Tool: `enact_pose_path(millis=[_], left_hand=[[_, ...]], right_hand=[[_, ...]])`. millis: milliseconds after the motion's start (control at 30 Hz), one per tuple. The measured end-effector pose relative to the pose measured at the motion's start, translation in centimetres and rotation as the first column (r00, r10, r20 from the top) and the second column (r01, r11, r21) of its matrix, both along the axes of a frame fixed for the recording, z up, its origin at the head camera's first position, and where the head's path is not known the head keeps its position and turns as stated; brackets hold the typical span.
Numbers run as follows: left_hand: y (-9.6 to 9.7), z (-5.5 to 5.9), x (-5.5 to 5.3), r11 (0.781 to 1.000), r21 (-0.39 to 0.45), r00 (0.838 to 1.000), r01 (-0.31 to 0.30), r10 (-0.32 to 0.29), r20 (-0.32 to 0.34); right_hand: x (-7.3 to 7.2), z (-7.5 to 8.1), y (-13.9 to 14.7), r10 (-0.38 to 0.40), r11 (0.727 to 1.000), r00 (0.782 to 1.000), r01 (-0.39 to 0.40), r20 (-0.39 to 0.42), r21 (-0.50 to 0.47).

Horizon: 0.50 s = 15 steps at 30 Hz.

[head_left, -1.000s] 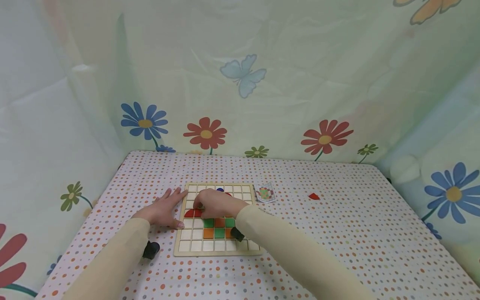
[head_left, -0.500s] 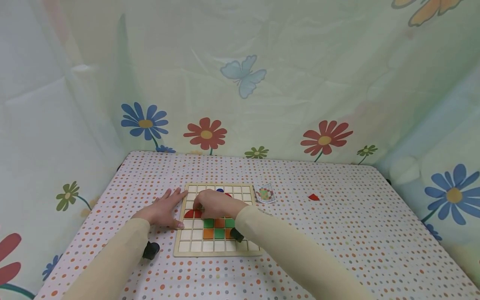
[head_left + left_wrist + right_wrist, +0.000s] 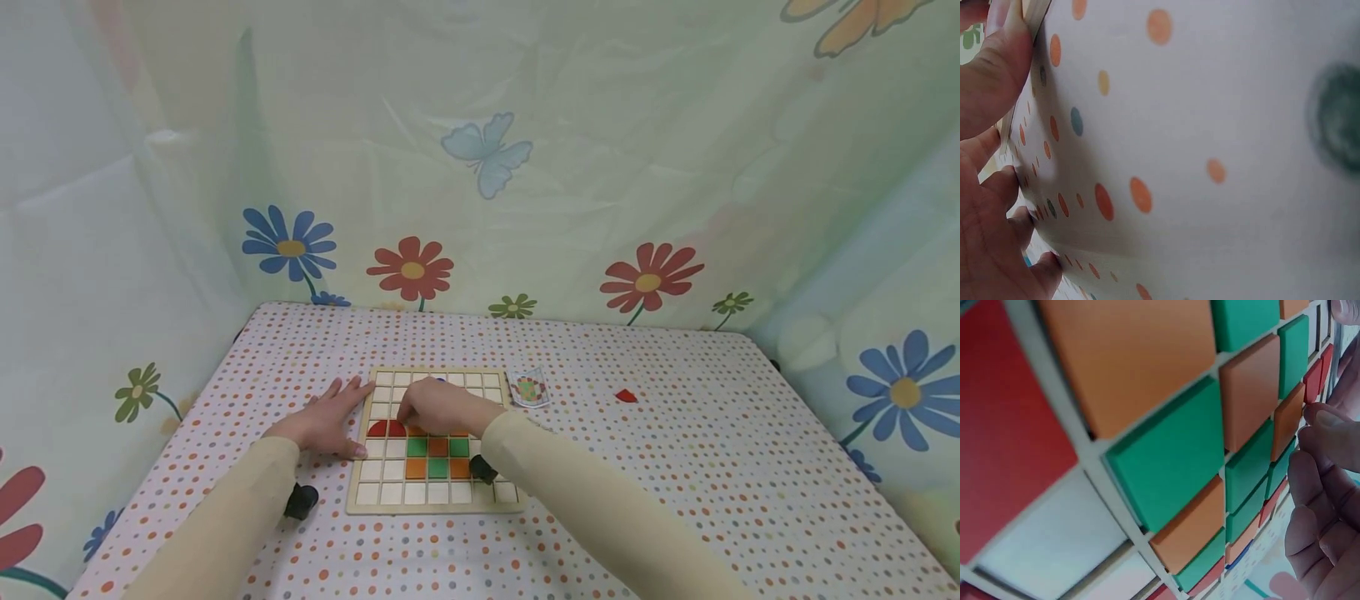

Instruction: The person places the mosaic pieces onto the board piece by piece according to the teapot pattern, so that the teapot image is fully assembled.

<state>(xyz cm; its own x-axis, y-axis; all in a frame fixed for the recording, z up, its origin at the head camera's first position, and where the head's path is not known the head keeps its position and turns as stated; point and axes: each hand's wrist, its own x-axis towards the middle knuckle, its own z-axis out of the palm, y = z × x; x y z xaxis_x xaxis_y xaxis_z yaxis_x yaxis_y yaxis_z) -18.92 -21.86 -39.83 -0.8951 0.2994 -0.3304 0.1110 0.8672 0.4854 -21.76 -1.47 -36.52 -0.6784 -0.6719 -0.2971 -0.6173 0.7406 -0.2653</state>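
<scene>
A wooden grid board (image 3: 435,508) lies on the table with green and orange square tiles (image 3: 438,447) in its middle. At its left side my left hand (image 3: 321,425) rests with fingers spread, thumb and fingertips at the edge. My right hand (image 3: 448,407) bends over the upper middle of the board, fingers loosely curled, covering several tiles. Two red curved pieces (image 3: 386,428) sit side by side in cells just left of its fingertips. In the right wrist view the thumb and index fingertip (image 3: 1319,415) are close to the orange and red tiles, with no piece visible between them.
Right of the board lies a small pattern card (image 3: 528,388). Farther right is a loose red piece (image 3: 626,396) on the dotted tablecloth (image 3: 697,467). A flowered backdrop (image 3: 570,167) stands behind the table. Black wrist cameras (image 3: 302,502) are at both wrists.
My right hand has shifted slightly right, away from the red curved pieces, so more of them shows. The left hand stays in place at the board's edge.
</scene>
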Motion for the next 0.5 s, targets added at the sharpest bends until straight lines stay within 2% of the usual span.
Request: enact_pose_path(millis=[300,500], left_hand=[[0.06,0.04,0.01,1.0,-0.001,1.0,-0.002,0.002,0.001],[0.13,0.14,0.11,1.0,0.003,1.0,-0.011,0.011,0.002]], right_hand=[[-0.14,-0.45,0.19,0.009,0.999,1.0,-0.009,0.013,-0.033],[-0.14,-0.04,0.75,-0.027,0.997,1.0,0.028,0.007,-0.073]])
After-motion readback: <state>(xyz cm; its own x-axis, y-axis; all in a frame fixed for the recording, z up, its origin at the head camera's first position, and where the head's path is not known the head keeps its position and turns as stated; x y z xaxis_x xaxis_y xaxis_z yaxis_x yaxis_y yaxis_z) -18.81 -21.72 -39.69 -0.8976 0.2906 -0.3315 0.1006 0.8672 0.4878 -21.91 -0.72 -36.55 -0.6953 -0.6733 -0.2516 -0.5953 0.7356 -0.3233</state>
